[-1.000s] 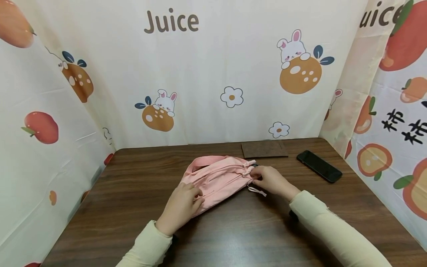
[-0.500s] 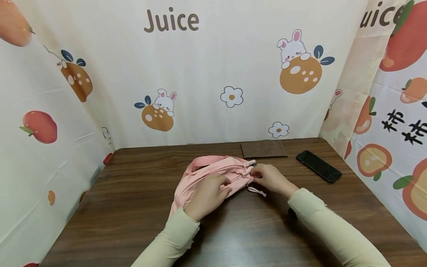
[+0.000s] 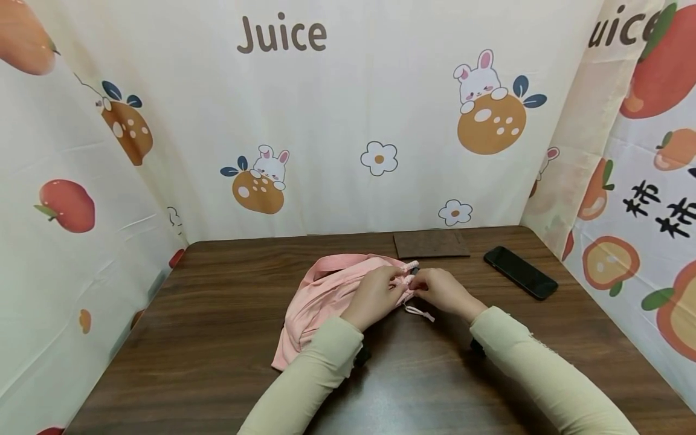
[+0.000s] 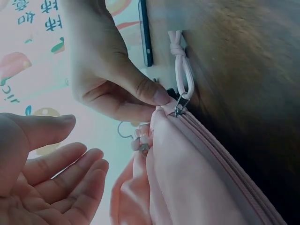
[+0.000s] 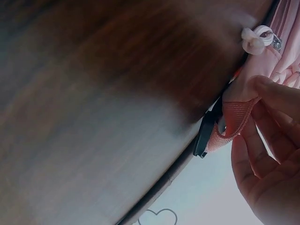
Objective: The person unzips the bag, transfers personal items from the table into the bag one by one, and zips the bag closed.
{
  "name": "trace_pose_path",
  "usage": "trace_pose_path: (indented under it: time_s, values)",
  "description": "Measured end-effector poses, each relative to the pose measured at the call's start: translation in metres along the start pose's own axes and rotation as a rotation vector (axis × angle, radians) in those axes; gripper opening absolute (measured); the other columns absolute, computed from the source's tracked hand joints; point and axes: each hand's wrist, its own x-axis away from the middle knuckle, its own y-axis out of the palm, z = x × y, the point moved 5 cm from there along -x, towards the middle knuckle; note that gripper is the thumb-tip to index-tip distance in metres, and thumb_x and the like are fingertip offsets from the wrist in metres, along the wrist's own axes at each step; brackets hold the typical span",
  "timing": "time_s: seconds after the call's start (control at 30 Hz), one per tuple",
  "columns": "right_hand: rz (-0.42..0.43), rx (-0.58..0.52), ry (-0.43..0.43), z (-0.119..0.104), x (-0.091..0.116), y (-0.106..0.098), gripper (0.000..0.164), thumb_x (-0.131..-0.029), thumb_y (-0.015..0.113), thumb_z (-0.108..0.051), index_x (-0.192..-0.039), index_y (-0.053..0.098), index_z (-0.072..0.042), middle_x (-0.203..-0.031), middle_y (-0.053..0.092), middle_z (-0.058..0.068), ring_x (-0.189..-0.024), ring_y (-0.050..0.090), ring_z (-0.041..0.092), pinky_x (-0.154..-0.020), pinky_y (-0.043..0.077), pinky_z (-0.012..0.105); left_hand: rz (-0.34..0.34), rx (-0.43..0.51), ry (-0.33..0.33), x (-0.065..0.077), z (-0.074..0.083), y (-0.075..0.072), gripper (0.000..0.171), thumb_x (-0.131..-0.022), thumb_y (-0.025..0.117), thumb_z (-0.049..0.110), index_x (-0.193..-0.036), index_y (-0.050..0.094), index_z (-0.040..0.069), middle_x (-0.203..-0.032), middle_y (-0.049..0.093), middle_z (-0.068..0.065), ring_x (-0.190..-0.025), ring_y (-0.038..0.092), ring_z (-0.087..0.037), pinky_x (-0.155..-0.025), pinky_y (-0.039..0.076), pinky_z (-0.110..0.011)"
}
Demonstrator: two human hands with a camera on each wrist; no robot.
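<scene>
A pink fabric zip bag (image 3: 304, 317) lies slantwise on the table, its left end toward me. At its right end my right hand (image 3: 443, 293) pinches the corner between thumb and fingers, beside a short webbing strap (image 5: 236, 115) with a black buckle (image 5: 204, 133). My left hand (image 3: 375, 296) is over the bag near that same end. The left wrist view shows this left hand (image 4: 56, 173) with fingers loosely bent and nothing between them, close to a bunched pull (image 4: 143, 143). A metal zipper slider (image 4: 180, 105) with a pink cord loop (image 4: 183, 70) hangs by the pinched corner.
A black smartphone (image 3: 521, 272) lies to the right of my right hand. Behind the bag, a flat dark brown rectangle (image 3: 431, 244) rests at the back edge of the wooden table (image 3: 217, 290). A printed curtain (image 3: 337, 109) surrounds the table.
My left hand has moved right and away from me along the bag, from its near left part to its right end. The right hand has kept its pinch in place.
</scene>
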Motion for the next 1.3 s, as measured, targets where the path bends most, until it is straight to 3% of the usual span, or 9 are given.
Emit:
trace_pose_path:
  time_s: [0.07, 0.13, 0.23, 0.3, 0.63, 0.9, 1.07, 1.3]
  values:
    - [0.006, -0.002, -0.005, -0.001, 0.000, 0.000, 0.006, -0.081, 0.075, -0.004, -0.085, 0.073, -0.009, -0.083, 0.071, 0.001, -0.078, 0.066, 0.016, -0.072, 0.053, 0.037, -0.015, 0.006, -0.026, -0.005, 0.000, 0.003, 0.024, -0.089, 0.066, 0.012, -0.111, 0.072, 0.004, -0.096, 0.074, -0.007, -0.082, 0.066, -0.019, -0.070, 0.048, -0.026]
    - [0.011, 0.003, -0.009, -0.001, 0.001, -0.001, 0.006, -0.080, 0.075, -0.004, -0.085, 0.073, -0.008, -0.082, 0.071, 0.001, -0.077, 0.066, 0.016, -0.071, 0.053, 0.037, -0.041, 0.009, -0.047, -0.009, 0.000, 0.007, 0.021, -0.090, 0.066, 0.013, -0.109, 0.073, 0.007, -0.081, 0.070, -0.002, -0.068, 0.060, -0.013, -0.062, 0.043, -0.021]
    - [0.020, 0.014, -0.014, -0.002, 0.002, -0.001, 0.007, -0.080, 0.076, -0.003, -0.084, 0.074, -0.008, -0.081, 0.071, 0.001, -0.076, 0.066, 0.016, -0.071, 0.054, 0.037, -0.072, -0.002, -0.052, -0.015, 0.000, 0.013, 0.014, -0.090, 0.064, 0.012, -0.101, 0.073, 0.008, -0.062, 0.054, 0.006, -0.053, 0.042, -0.006, -0.052, 0.031, -0.018]
    - [0.022, 0.017, -0.018, -0.002, 0.003, -0.002, 0.007, -0.079, 0.076, -0.003, -0.083, 0.074, -0.008, -0.081, 0.071, 0.000, -0.075, 0.066, 0.015, -0.070, 0.054, 0.036, -0.088, -0.028, -0.040, -0.017, 0.000, 0.017, 0.010, -0.091, 0.063, 0.012, -0.093, 0.072, 0.008, -0.058, 0.044, 0.008, -0.051, 0.037, -0.005, -0.051, 0.028, -0.018]
    - [0.012, 0.015, -0.026, -0.001, 0.004, -0.003, 0.007, -0.079, 0.077, -0.005, -0.083, 0.074, -0.011, -0.079, 0.069, -0.002, -0.072, 0.061, 0.009, -0.066, 0.050, 0.030, -0.132, -0.150, -0.052, -0.024, -0.001, 0.034, 0.009, -0.090, 0.065, 0.012, -0.085, 0.071, 0.008, -0.075, 0.068, 0.000, -0.064, 0.057, -0.010, -0.061, 0.044, -0.023]
    - [0.004, 0.012, -0.034, 0.000, 0.002, -0.002, 0.009, -0.080, 0.075, -0.003, -0.085, 0.075, -0.010, -0.085, 0.072, 0.000, -0.078, 0.066, 0.015, -0.070, 0.053, 0.034, -0.096, -0.331, -0.016, -0.024, 0.001, 0.039, 0.014, -0.091, 0.066, 0.016, -0.079, 0.067, 0.011, -0.070, 0.068, 0.000, -0.066, 0.064, -0.016, -0.057, 0.047, -0.026]
    - [0.003, 0.011, -0.033, 0.000, 0.003, -0.002, 0.010, -0.080, 0.075, -0.002, -0.086, 0.076, -0.009, -0.085, 0.072, 0.001, -0.079, 0.068, 0.017, -0.071, 0.054, 0.035, -0.068, -0.439, 0.017, -0.022, 0.003, 0.040, 0.012, -0.090, 0.069, 0.020, -0.082, 0.068, 0.012, -0.074, 0.070, -0.002, -0.071, 0.067, -0.021, -0.062, 0.052, -0.029]
    - [0.001, 0.006, -0.030, 0.000, 0.002, -0.002, 0.008, -0.080, 0.075, -0.002, -0.086, 0.075, -0.009, -0.085, 0.073, 0.001, -0.079, 0.068, 0.016, -0.071, 0.054, 0.035, -0.047, -0.435, -0.006, -0.024, -0.002, 0.041, 0.012, -0.087, 0.072, 0.021, -0.080, 0.067, 0.013, -0.071, 0.068, 0.000, -0.068, 0.066, -0.019, -0.060, 0.052, -0.030]
